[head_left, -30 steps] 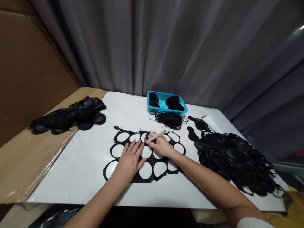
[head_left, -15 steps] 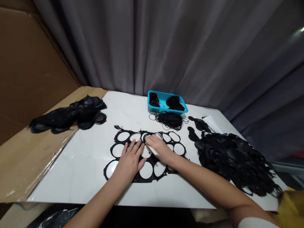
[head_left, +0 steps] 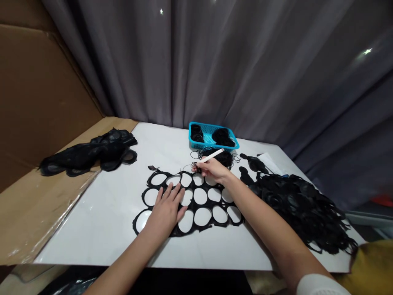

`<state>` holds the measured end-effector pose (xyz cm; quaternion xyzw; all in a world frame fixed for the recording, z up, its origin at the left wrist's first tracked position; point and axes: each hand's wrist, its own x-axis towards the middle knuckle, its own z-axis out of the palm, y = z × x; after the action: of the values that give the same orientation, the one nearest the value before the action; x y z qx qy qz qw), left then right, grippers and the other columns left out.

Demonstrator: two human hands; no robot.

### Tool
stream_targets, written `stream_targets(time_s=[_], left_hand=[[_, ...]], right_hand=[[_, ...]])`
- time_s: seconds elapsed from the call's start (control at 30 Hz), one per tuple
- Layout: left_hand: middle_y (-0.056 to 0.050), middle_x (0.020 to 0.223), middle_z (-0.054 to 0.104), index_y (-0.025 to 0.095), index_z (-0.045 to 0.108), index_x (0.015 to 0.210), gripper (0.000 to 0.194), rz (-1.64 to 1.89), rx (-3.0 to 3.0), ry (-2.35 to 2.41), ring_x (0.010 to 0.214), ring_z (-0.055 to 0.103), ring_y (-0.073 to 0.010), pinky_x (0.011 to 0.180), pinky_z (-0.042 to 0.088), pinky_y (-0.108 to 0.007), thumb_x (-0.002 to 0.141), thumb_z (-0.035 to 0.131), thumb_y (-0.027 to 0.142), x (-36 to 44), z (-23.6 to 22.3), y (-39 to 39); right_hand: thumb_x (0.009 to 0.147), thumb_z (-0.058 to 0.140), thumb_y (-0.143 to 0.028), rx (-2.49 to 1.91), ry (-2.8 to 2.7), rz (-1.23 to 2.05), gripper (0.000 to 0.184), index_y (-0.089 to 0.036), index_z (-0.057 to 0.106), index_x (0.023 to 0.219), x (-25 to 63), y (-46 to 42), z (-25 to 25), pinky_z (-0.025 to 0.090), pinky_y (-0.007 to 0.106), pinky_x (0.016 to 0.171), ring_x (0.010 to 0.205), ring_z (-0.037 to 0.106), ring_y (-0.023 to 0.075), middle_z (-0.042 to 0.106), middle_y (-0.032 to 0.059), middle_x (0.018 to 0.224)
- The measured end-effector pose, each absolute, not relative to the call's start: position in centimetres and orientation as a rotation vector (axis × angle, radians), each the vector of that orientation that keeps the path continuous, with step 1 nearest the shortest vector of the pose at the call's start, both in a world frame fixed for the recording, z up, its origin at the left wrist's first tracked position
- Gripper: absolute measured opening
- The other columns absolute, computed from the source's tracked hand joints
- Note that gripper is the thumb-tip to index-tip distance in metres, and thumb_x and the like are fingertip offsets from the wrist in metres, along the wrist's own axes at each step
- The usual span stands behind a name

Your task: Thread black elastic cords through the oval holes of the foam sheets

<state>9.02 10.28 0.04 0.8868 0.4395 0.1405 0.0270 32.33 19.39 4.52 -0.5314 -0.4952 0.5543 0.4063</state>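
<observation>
A black perforated sheet (head_left: 194,209), punched with rows of round holes, lies at the middle of the glossy white table (head_left: 101,229), pressed by the left hand (head_left: 166,211), whose grip is wide and flat. The right hand (head_left: 213,169) has shifted to 12 o'clock of the sheet, its grip narrow around a slim white stick (head_left: 211,155), beside tangled thin black loops (head_left: 222,159). Whether any loop is also pinched is hidden by the fingers.
</observation>
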Motion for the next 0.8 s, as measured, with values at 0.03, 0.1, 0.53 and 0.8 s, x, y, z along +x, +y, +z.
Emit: stream_targets(time_s=[0.03, 0.1, 0.53, 0.8], left_hand=[[-0.013, 0.149, 0.050, 0.017, 0.055, 0.138, 0.047, 0.426, 2.738, 1.360, 0.140, 0.042, -0.0367, 0.111, 0.035, -0.059, 0.094, 0.059, 0.031, 9.1, 0.1, 10.3], [-0.013, 0.149, 0.050, 0.016, 0.055, 0.138, 0.047, 0.418, 2.738, 1.366, 0.139, 0.042, -0.0371, 0.111, 0.036, -0.060, 0.093, 0.059, 0.031, 9.1, 0.2, 10.2], [-0.013, 0.148, 0.050, 0.018, 0.056, 0.137, 0.045, 0.423, 2.729, 1.355, 0.139, 0.042, -0.0371, 0.111, 0.035, -0.060, 0.094, 0.057, 0.031, 9.0, 0.3, 10.2], [-0.011, 0.151, 0.047, 0.020, 0.052, 0.141, 0.048, 0.397, 2.725, 1.317, 0.141, 0.040, -0.0336, 0.113, 0.034, -0.056, 0.095, 0.054, 0.032, 8.4, 0.3, 10.1]], right_hand=[[0.083, 0.069, -0.015, -1.240, -1.131, 1.593, 0.015, -0.016, 0.056, 0.076, 32.0, 19.3, 4.5, 0.049, 0.015, 0.044, 0.071, 0.071, 0.0159, 0.071, 0.0073, 0.077], [0.082, 0.070, -0.010, -1.055, -0.883, 1.884, 0.014, -0.013, 0.058, 0.078, 31.7, 19.3, 4.7, 0.053, 0.013, 0.048, 0.072, 0.072, 0.0143, 0.072, 0.0092, 0.078], [0.093, 0.050, -0.003, -0.902, -0.326, 1.535, 0.015, -0.016, 0.058, 0.090, 31.7, 23.0, 7.4, 0.061, 0.014, 0.058, 0.076, 0.068, 0.0110, 0.070, 0.0096, 0.097], [0.083, 0.064, -0.001, -0.961, -0.356, 1.317, 0.020, -0.018, 0.055, 0.078, 29.8, 24.5, 5.2, 0.057, 0.011, 0.051, 0.065, 0.063, 0.0080, 0.066, 0.0020, 0.078]])
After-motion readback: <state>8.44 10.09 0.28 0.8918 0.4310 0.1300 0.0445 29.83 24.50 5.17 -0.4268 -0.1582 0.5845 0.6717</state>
